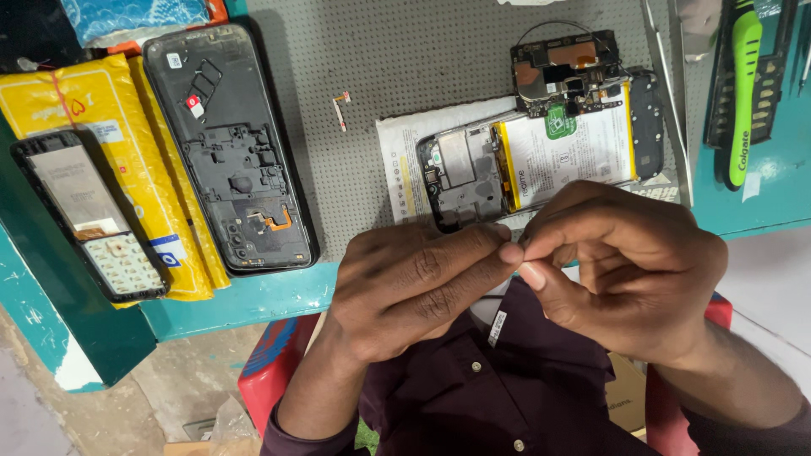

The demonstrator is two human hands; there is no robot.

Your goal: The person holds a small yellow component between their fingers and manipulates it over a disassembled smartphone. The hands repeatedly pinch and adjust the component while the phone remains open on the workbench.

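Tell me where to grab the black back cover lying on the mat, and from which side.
Grip the back cover by its long edges near the middle, coming from above. It lies flat, inner side up, and its rim is the only raised part. The right edge sits over bare mat; the left one abuts a yellow packet.

My left hand [405, 287] and right hand [625, 270] meet fingertip to fingertip, fingers [473, 253] pinched together, forearms running off toward six o'clock.

Matt grey dotted mat [397, 67], glossy black plastic phone shell [228, 143], shiny yellow plastic pouch [101, 110], white paper [401, 152].
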